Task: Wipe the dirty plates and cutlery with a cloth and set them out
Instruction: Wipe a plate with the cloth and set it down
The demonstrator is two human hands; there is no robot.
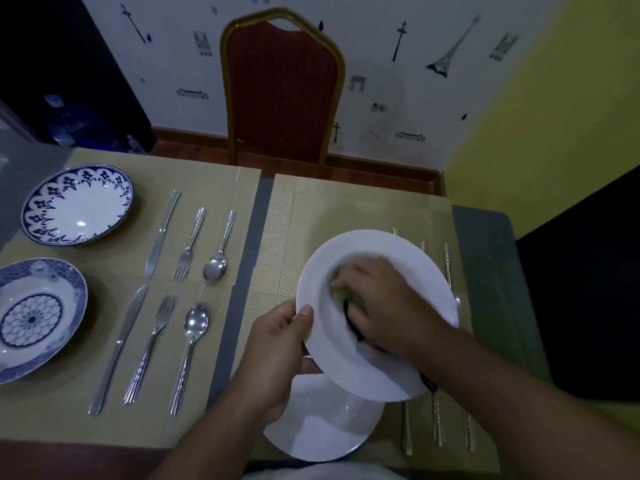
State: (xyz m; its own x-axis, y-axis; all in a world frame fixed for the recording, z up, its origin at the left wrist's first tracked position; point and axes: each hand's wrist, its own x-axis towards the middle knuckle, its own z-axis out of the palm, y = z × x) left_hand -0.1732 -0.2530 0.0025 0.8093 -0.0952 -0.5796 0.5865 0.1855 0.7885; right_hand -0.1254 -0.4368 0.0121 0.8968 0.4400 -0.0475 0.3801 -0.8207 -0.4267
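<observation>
Two hands worked one white plate (377, 258), held tilted just above a second white plate (322, 427) on the table (485, 237). My left hand (277, 351) was clamped on its near-left rim; my right hand (377, 303) was closed on the cloth (343, 296), pressed into its well. Unwiped cutlery (437, 424) lay right of that plate, handles toward me, nearer my right hand.

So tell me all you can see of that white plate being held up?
The white plate is plain, round and glossy, probably ceramic, with a wide flat rim and a sunken centre. It is held tilted above the table, over a second white plate. The left hand pinches its left rim, thumb on top. The right hand presses a greenish cloth into its centre, blurred by motion.
</observation>
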